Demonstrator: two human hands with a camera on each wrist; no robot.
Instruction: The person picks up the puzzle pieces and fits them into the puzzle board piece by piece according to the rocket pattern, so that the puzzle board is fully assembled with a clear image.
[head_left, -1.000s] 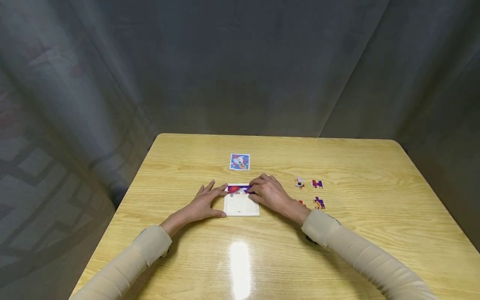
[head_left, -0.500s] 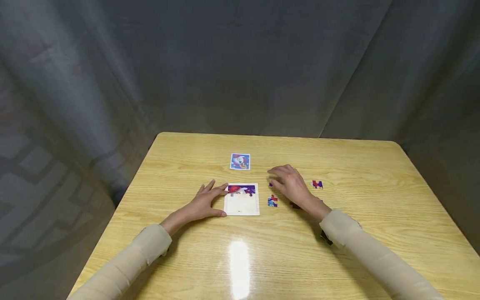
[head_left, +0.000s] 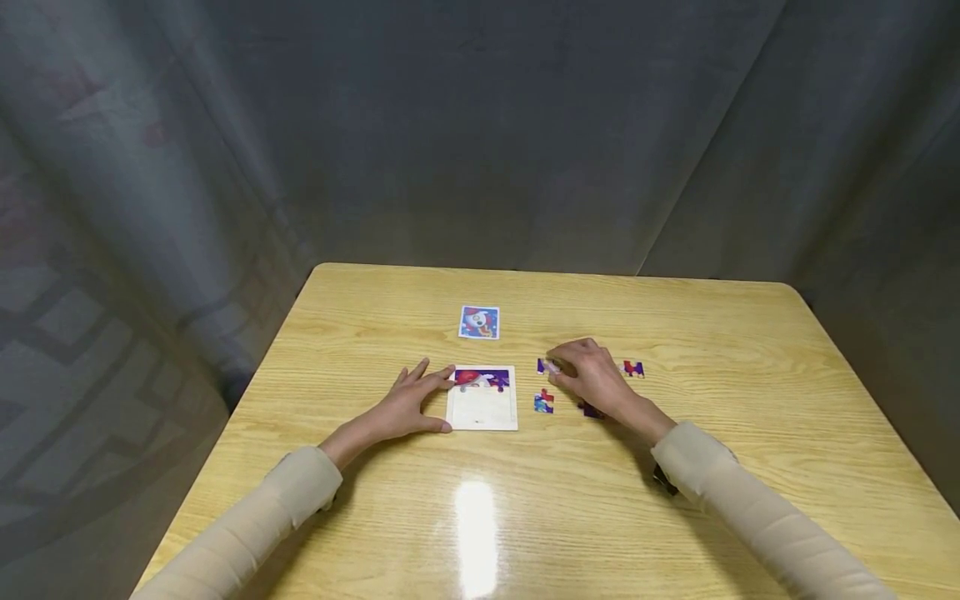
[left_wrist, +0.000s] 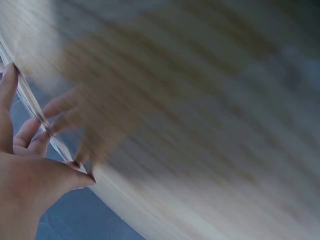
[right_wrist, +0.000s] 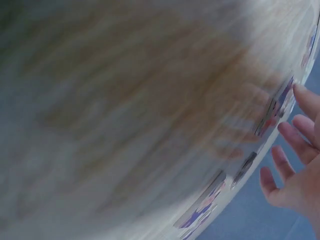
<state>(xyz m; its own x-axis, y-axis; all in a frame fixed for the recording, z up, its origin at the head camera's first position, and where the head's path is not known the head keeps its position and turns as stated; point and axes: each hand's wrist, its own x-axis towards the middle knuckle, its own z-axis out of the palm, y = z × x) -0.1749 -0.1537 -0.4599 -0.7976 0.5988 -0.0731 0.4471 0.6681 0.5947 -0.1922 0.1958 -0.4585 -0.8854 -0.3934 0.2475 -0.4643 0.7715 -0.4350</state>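
Observation:
A pale square puzzle board [head_left: 482,410] lies on the table with a top row of pieces fitted, showing a red hat on purple. My left hand [head_left: 405,410] spreads along its left edge, forefinger at the upper corner and thumb at the lower. To the right of the board, my right hand [head_left: 596,379] brings thumb and forefinger together around a purple-and-white puzzle piece [head_left: 542,366]. Just below lies a blue-and-red puzzle piece [head_left: 543,403]. Another purple piece [head_left: 591,410] is partly covered by that hand, and a red-and-purple piece [head_left: 633,368] lies beyond the knuckles.
A small picture card [head_left: 479,322] of a white cartoon animal in a red hat lies behind the board. The wooden table [head_left: 375,517] has rounded back corners, and a grey curtain [head_left: 480,142] hangs behind it.
My right hand has moved from the board's top row out to the loose pieces at the right, and its fingers have closed around one. My left hand has stayed at the board.

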